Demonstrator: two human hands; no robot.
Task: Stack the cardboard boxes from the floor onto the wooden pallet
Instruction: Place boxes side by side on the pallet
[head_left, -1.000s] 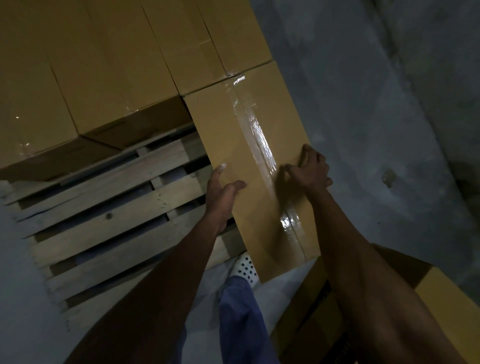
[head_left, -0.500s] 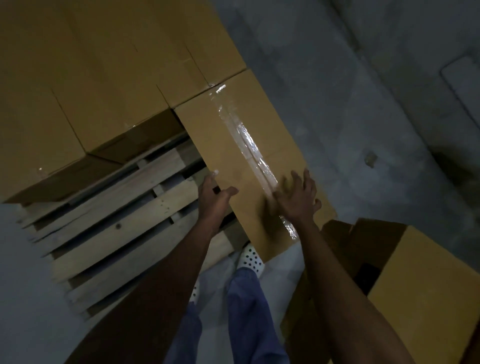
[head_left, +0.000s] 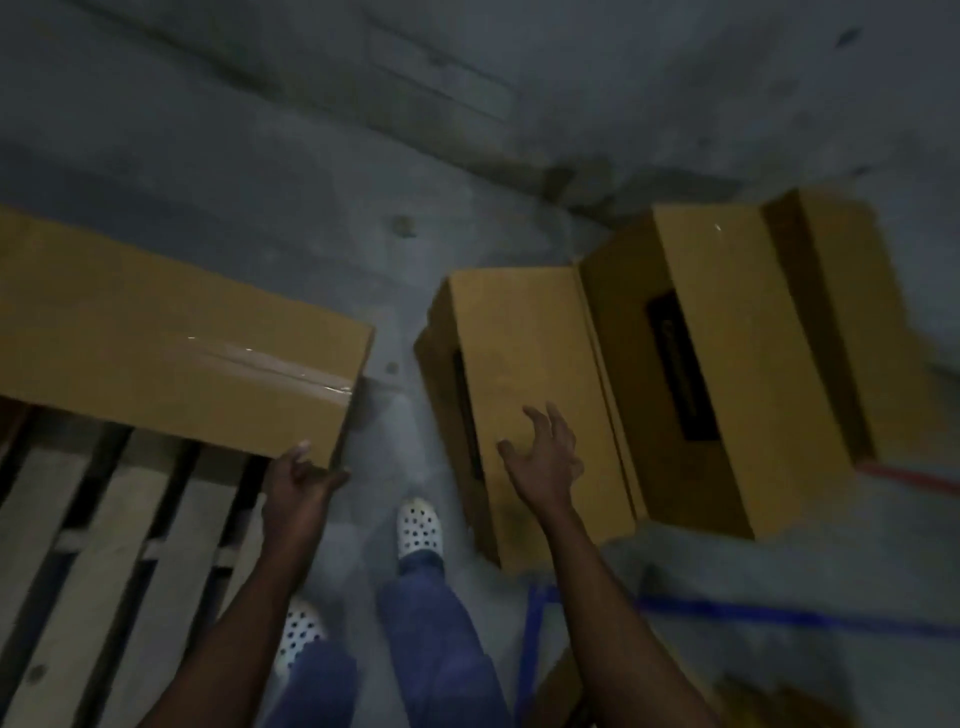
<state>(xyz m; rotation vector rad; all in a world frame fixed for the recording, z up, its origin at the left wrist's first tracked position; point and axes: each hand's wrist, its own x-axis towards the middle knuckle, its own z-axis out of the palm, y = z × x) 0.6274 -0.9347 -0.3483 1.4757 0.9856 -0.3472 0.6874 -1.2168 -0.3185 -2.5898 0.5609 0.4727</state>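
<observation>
The taped box (head_left: 182, 353) is down on the wooden pallet (head_left: 104, 519) now, its near corner at the pallet's right edge. A second ago both hands were on its lid. Now only the left hand (head_left: 301, 483) lingers at that corner, too blurred for me to say whether it holds or merely touches. The right hand (head_left: 545, 457) has swung over the nearest floor box (head_left: 519, 364), just right of the pallet, fingers spread wide and holding nothing. I'd call that box placed and the next pick begun. Bare slats remain on the pallet's near side. Only a narrow strip of floor (head_left: 384, 426) separates pallet and floor boxes, and the feet stand in it.
</observation>
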